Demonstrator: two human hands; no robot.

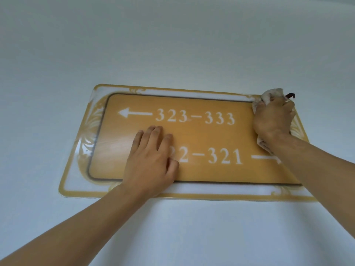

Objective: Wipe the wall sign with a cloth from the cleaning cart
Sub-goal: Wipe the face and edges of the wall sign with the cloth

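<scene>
A yellow wall sign (pixel 211 135) with white room numbers, arrows and an ornate white border hangs on the pale wall. My left hand (pixel 151 160) lies flat on the sign's lower middle, fingers together, covering part of the lower number row. My right hand (pixel 273 116) presses a crumpled off-white cloth (pixel 272 94) against the sign's upper right corner. The cloth sticks out above the fingers and below the wrist. A small dark red bit shows at the cloth's top right edge.
Plain pale wall (pixel 172 45) surrounds the sign on every side. No cart or other object is in view.
</scene>
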